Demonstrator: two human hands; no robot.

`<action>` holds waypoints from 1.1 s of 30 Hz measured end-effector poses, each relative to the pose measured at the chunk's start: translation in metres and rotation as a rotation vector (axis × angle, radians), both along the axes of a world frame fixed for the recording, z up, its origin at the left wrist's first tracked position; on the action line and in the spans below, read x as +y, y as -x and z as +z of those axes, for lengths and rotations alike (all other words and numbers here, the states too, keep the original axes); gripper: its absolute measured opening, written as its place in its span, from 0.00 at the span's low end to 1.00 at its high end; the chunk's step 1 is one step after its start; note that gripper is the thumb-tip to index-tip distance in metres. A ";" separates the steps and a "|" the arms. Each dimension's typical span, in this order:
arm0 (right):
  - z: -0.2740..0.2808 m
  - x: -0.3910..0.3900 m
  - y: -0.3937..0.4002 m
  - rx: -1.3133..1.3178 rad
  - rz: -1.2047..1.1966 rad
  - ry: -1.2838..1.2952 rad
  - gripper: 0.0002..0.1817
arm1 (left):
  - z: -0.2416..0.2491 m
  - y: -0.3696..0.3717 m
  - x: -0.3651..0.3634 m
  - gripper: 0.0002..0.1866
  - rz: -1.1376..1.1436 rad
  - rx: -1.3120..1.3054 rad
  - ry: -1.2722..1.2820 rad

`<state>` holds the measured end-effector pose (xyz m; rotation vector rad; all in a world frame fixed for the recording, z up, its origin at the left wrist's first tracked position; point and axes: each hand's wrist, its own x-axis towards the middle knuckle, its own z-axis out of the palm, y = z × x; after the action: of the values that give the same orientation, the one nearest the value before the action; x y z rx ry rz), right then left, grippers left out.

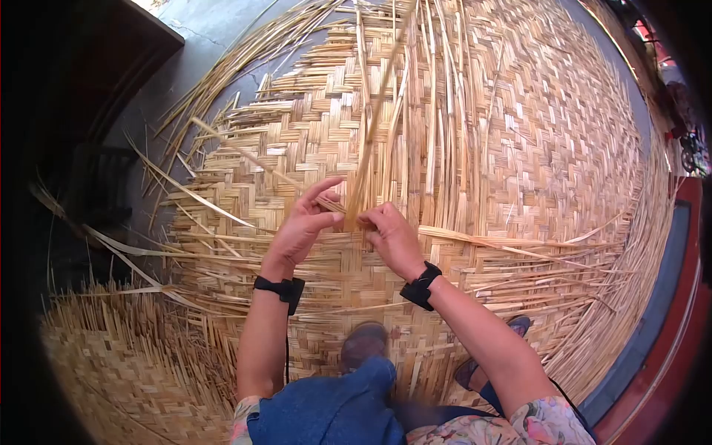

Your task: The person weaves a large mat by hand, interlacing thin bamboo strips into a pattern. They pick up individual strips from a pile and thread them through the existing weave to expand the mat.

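My left hand (302, 222) is closed in a pinch on a thin bundle of split reed strips (245, 157), which slants away to the upper left. Close beside it, my right hand (391, 236) has its fingers curled together at the foot of another long strip (374, 122), blurred, that runs up toward the far edge. Both hands are just above a large woven reed mat (326, 133). Its weave is a zigzag of pale and brown strips. My right fingertips are partly hidden by the curled fingers.
Loose reed strips (445, 111) lie lengthwise on the mat, and others (519, 252) lie crosswise near my hands. My shoes (363, 345) stand on the mat. A second woven piece (133, 356) is at lower left. Dark wooden furniture (126, 59) stands at upper left.
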<state>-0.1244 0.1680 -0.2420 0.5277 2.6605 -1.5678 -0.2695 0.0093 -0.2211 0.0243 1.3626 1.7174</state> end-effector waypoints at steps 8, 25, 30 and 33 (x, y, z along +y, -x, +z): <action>0.012 0.018 -0.008 -0.009 0.049 0.281 0.28 | 0.000 -0.052 -0.034 0.07 0.178 0.694 0.565; 0.066 0.158 -0.093 -0.366 0.120 -0.069 0.12 | -0.016 0.016 0.054 0.17 -0.343 0.367 0.395; 0.048 0.163 -0.092 -0.338 0.108 -0.119 0.10 | 0.000 0.020 0.054 0.17 -0.391 0.072 0.234; 0.041 0.162 -0.085 -0.255 0.195 -0.303 0.09 | -0.015 0.005 0.066 0.17 -0.342 0.272 0.357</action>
<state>-0.0395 0.3297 -0.2009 0.4236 2.6645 -0.9817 -0.2745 0.0758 -0.2357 0.2819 1.7380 1.2017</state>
